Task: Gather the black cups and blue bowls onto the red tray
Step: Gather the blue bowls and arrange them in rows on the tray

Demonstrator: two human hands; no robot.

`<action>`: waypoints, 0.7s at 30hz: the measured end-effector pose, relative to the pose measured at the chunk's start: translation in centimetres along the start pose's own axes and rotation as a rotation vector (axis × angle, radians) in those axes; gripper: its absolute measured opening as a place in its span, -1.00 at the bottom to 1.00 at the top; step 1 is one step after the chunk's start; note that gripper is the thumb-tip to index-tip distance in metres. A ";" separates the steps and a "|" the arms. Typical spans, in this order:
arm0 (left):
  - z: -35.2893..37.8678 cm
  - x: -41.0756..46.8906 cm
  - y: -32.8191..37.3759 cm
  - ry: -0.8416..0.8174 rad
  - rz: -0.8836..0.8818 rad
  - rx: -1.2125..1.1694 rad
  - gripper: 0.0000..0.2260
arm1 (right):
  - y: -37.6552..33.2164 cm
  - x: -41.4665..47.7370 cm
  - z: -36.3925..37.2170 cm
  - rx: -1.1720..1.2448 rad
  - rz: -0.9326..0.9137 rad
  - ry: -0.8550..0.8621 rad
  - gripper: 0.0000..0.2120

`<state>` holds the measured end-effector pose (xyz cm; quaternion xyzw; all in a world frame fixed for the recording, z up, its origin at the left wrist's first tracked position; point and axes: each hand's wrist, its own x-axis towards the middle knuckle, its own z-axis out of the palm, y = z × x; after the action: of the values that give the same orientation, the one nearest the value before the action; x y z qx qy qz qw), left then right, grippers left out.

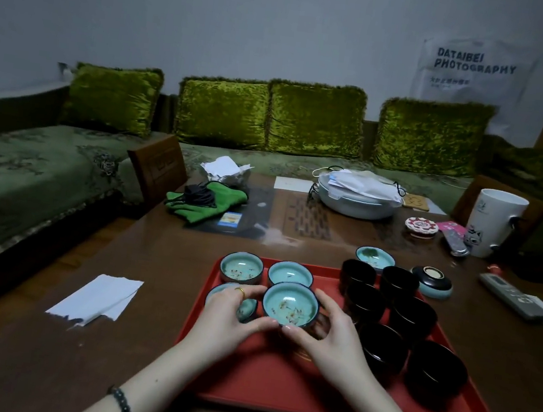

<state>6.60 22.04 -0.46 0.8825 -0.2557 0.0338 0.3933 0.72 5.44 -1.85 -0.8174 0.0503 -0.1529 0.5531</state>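
On the tabletop (160, 253), our red tray (261, 380) carries six black cups (413, 317) and four blue bowls (242, 267); our left hand (230, 314) and right hand (332, 335) cup the nearest bowl (289, 305), fingers (263, 294) curled around it. A fifth bowl (375, 256) sits beyond the tray.

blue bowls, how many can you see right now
5. Four glazed blue bowls sit on the red plastic tray: back left, back right, front left partly under the left hand, and one held by both hands. A fifth stands on the table behind the black cups.
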 end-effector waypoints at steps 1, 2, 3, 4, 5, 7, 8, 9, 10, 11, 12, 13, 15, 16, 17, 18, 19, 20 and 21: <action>0.2 0.1 -0.3 -0.017 0.003 0.019 -0.48 | 0.3 0.0 0.1 0.010 0.025 -0.008 -0.25; 0.3 0.2 -0.5 -0.033 0.007 0.038 -0.46 | 0.6 0.0 0.2 0.014 0.046 -0.015 -0.24; 0.4 0.2 -0.8 -0.050 0.009 0.059 -0.42 | 0.8 -0.1 0.3 0.013 0.059 -0.020 -0.23; 0.5 0.2 -0.9 -0.059 0.016 0.080 -0.38 | 1.0 -0.1 0.4 0.006 0.068 -0.024 -0.23; 0.6 0.2 -1.0 -0.064 0.021 0.099 -0.36 | 1.2 -0.2 0.5 -0.004 0.075 -0.025 -0.23; 0.7 0.2 -1.1 -0.057 0.024 0.128 -0.38 | 1.3 -0.2 0.6 -0.034 0.085 -0.021 -0.22; 0.8 0.3 -1.1 -0.056 0.028 0.146 -0.40 | 1.4 -0.2 0.6 -0.062 0.091 -0.020 -0.21; 0.8 0.3 -1.1 -0.060 0.035 0.170 -0.42 | 1.4 -0.1 0.7 -0.093 0.093 -0.019 -0.19; 0.8 0.3 -1.0 -0.066 0.042 0.192 -0.42 | 1.4 -0.1 0.7 -0.118 0.098 -0.019 -0.18; 0.8 0.4 -1.0 -0.076 0.045 0.205 -0.40 | 1.3 0.0 0.7 -0.133 0.101 -0.018 -0.18; 0.8 0.5 -1.0 -0.083 0.050 0.209 -0.37 | 1.1 0.0 0.7 -0.149 0.100 -0.018 -0.19; 0.8 0.5 -1.0 -0.088 0.051 0.207 -0.32 | 0.9 -0.1 0.6 -0.173 0.094 -0.020 -0.21; 0.8 0.4 -0.8 -0.084 0.050 0.197 -0.24 | 0.8 0.0 0.4 -0.243 0.072 -0.031 -0.25; 0.8 0.4 -0.9 -0.078 0.053 0.191 -0.20 | 0.9 0.1 0.3 -0.270 0.065 -0.037 -0.25; 0.9 0.4 -1.1 -0.076 0.052 0.188 -0.18 | 1.0 0.1 0.2 -0.288 0.062 -0.043 -0.25; 0.9 0.4 -1.2 -0.079 0.054 0.189 -0.19 | 1.0 0.1 0.2 -0.301 0.062 -0.051 -0.25; 0.9 0.4 -1.2 -0.084 0.051 0.187 -0.23 | 0.8 0.1 0.2 -0.308 0.062 -0.056 -0.25; 0.9 0.5 -1.3 -0.088 0.048 0.185 -0.29 | 0.7 0.1 0.2 -0.317 0.063 -0.061 -0.24; 0.9 0.5 -1.2 -0.087 0.047 0.184 -0.34 | 0.6 0.1 0.2 -0.325 0.065 -0.067 -0.24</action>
<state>7.48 21.91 -1.74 0.9092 -0.2891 0.0279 0.2984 0.93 5.32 -2.45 -0.8986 0.0822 -0.0975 0.4199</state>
